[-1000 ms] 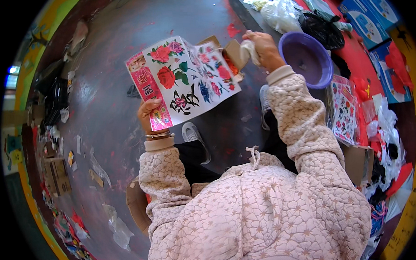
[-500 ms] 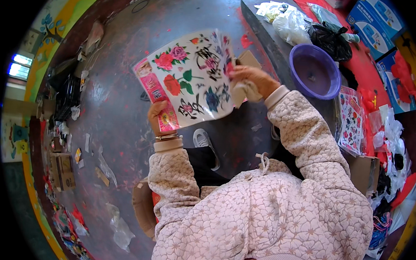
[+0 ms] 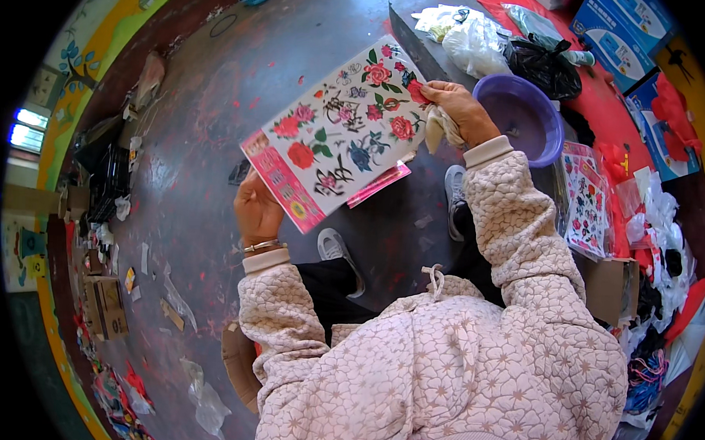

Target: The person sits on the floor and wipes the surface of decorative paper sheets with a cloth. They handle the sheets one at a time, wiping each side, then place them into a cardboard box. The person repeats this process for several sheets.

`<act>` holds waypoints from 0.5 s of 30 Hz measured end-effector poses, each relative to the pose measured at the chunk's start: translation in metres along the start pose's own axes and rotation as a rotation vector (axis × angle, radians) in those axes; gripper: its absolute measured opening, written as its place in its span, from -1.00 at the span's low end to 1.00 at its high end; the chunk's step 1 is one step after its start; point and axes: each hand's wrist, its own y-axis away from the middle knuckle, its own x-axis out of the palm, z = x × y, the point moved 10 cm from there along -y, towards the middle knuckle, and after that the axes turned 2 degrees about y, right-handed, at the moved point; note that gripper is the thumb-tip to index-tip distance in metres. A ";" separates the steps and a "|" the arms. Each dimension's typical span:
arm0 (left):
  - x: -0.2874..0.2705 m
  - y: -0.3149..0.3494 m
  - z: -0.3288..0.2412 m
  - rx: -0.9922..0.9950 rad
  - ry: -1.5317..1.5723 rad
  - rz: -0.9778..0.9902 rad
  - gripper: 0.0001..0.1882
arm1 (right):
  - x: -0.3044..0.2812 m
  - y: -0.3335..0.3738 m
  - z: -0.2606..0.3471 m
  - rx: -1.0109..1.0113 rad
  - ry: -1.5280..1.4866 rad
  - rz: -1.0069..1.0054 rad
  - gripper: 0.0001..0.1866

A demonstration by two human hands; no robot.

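Note:
A white sheet of flower stickers [image 3: 332, 136] with a pink strip along one side is spread out in front of me, tilted up to the right. My left hand [image 3: 258, 208] is at its pink lower left edge, with the fingers partly hidden behind the sheet. At the upper right edge, my right hand [image 3: 459, 111] pinches the sheet. A crumpled pale cloth [image 3: 441, 131] is also tucked in that hand. From beneath the sheet pokes another pink-edged piece [image 3: 379, 185], mostly covered.
To the right stand a purple basin [image 3: 551, 150], similar sticker sheets [image 3: 585, 206] and a cardboard box [image 3: 607, 290]. Plastic bags [image 3: 474, 48] and blue boxes [image 3: 620, 39] lie beyond. Another carton [image 3: 105, 307] and scraps sit on the left. My shoes [image 3: 335, 249] are below the sheet.
The sheet has gone from curved to flatter, showing more flowers at its right end. My right hand has moved right and up along with the cloth; my left hand has shifted slightly left and down.

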 end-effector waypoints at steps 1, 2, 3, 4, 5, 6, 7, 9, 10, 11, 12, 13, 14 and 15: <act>0.003 -0.002 0.000 -0.021 0.011 -0.024 -0.55 | -0.002 0.001 0.001 0.003 0.024 0.017 -0.82; 0.003 -0.002 0.001 -0.039 0.023 -0.048 -0.55 | -0.003 0.003 0.001 0.012 0.061 0.023 -0.82; -0.006 -0.003 -0.001 -0.044 -0.132 -0.101 -0.52 | -0.004 0.006 0.002 0.022 0.097 0.029 -0.82; -0.016 -0.005 -0.004 -0.049 -0.287 -0.154 -0.49 | -0.003 0.008 0.002 0.032 0.133 0.035 -0.81; -0.023 -0.004 -0.006 -0.054 -0.440 -0.212 -0.46 | 0.000 0.010 0.002 0.037 0.174 0.061 -0.81; -0.034 0.000 -0.012 0.000 -0.669 -0.384 -0.37 | 0.004 0.012 0.001 0.042 0.214 0.089 -0.81; -0.030 -0.006 -0.017 0.021 -0.936 -0.351 -0.35 | 0.008 0.014 0.000 0.048 0.253 0.118 -0.80; -0.026 -0.016 -0.019 0.048 -1.461 -0.272 -0.32 | 0.011 0.019 0.001 0.066 0.213 0.107 -0.80; -0.015 -0.023 -0.013 0.136 -1.587 -0.114 -0.31 | 0.014 0.019 -0.001 0.077 0.192 0.105 -0.79; -0.012 -0.023 0.001 0.035 -1.546 -0.054 -0.31 | 0.016 0.020 -0.005 0.093 0.209 0.140 -0.79; 0.003 -0.022 0.016 -0.059 -1.502 0.007 -0.30 | 0.018 0.020 -0.007 0.103 0.225 0.177 -0.79; 0.010 -0.021 0.033 -0.150 -1.454 0.068 -0.30 | 0.019 0.021 -0.011 0.112 0.242 0.213 -0.79; 0.008 -0.020 0.046 -0.216 -1.324 0.113 -0.30 | 0.021 0.017 -0.015 0.094 0.253 0.246 -0.79; 0.003 -0.019 0.062 -0.279 -1.191 0.157 -0.30 | 0.023 0.016 -0.017 0.100 0.251 0.246 -0.79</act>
